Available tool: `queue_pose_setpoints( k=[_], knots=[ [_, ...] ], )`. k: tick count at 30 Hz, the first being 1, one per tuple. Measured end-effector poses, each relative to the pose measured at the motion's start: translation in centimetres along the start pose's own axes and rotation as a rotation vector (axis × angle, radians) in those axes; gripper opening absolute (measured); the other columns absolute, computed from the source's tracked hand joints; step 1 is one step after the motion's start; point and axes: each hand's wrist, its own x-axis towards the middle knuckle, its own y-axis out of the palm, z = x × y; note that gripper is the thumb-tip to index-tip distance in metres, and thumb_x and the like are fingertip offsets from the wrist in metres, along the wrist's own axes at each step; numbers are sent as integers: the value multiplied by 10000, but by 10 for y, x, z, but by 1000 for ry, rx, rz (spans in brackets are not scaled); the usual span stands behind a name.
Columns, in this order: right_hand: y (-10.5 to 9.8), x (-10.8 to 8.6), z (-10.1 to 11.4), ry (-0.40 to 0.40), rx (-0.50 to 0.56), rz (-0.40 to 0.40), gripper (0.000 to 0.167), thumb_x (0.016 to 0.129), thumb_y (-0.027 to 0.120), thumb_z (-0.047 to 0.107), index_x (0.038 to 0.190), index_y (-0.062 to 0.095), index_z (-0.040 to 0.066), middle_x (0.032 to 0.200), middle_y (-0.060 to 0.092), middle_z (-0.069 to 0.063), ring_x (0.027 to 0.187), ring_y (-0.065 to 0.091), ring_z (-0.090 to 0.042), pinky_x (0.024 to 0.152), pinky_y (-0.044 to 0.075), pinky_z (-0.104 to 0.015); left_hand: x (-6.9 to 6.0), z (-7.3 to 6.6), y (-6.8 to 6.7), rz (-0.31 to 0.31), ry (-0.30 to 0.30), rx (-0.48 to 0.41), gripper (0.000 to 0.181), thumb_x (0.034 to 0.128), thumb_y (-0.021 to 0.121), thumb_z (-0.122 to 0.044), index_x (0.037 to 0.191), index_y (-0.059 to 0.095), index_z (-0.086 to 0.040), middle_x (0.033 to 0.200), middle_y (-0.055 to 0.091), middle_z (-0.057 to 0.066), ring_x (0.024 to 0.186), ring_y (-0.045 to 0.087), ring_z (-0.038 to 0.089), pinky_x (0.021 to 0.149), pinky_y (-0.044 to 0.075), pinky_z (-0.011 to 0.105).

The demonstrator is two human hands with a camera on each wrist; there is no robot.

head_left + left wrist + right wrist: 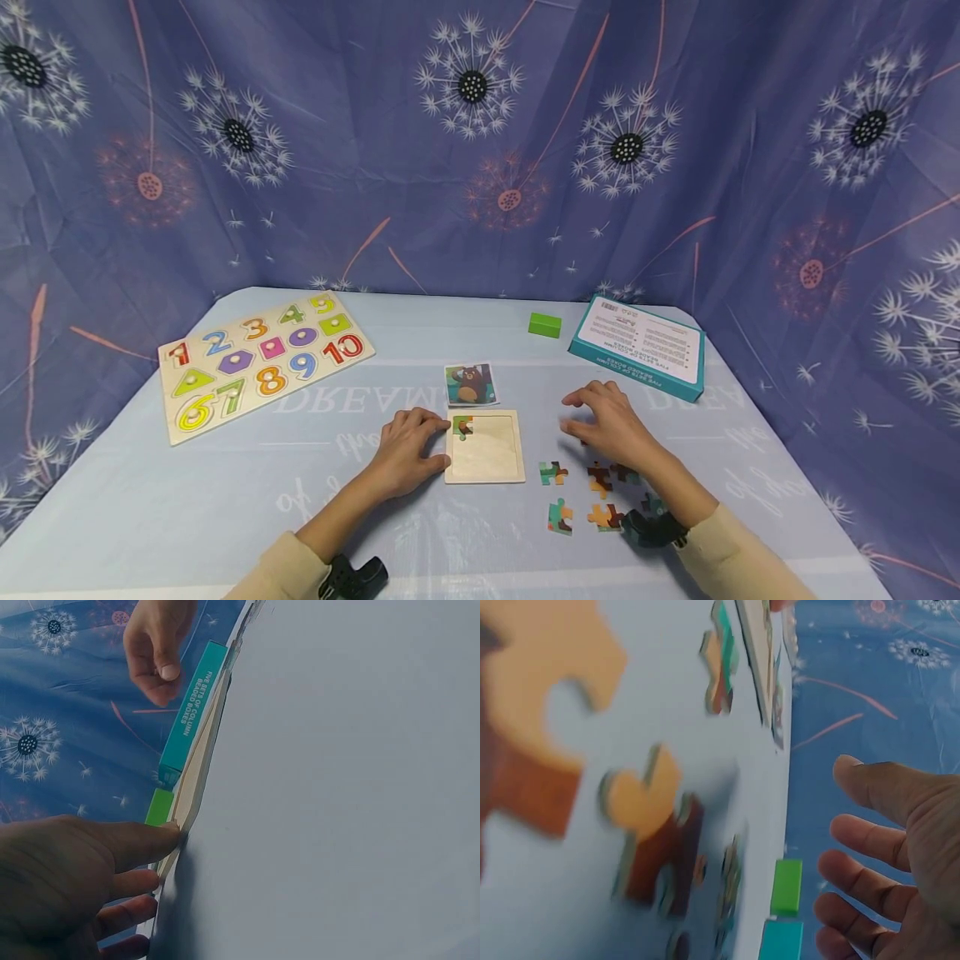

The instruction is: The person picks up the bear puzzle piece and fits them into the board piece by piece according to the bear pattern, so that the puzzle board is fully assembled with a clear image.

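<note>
My left hand [408, 450] rests at the left side of a square wooden puzzle tray [483, 457], its thumb and fingers touching the edge. In the left wrist view the thumb [146, 844] presses against the tray's side. One puzzle piece [462, 426] lies in the tray's upper left corner. To the right, my right hand [611, 421] hovers over the table with fingers apart and nothing between them. Below it lie several loose pieces, among them a green-and-brown piece [553, 473] and an orange-and-brown piece [649, 821]; the right forearm partly covers some.
A bear picture card [471, 385] lies just behind the tray. Farther back are a green block [544, 325] and a teal box [637, 346]. A wooden number board [262, 367] lies at the left. A dandelion-print curtain [360, 167] hangs behind the table.
</note>
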Motion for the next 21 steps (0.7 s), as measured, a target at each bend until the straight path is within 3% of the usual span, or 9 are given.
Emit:
queue_pose_setpoints(
  k=[12, 21],
  knots=[
    [-6, -18, -24, 52, -15, 39, 347, 779, 743, 302, 1069, 687, 119, 995, 606, -43, 910, 417, -175, 755, 325, -326, 0, 0, 0, 3, -2, -2, 415, 745, 736, -170, 1138, 642, -79, 1159, 551, 64, 1108, 430, 267, 941, 289, 526],
    [-6, -27, -34, 39, -69, 37, 272, 776, 737, 218, 1023, 700, 113, 914, 574, -15, 850, 391, -157, 742, 291, -338, 0, 1, 0, 3, -2, -6, 415, 745, 740, -170, 1138, 642, -79, 1159, 552, 68, 1108, 431, 271, 942, 289, 531]
  ],
)
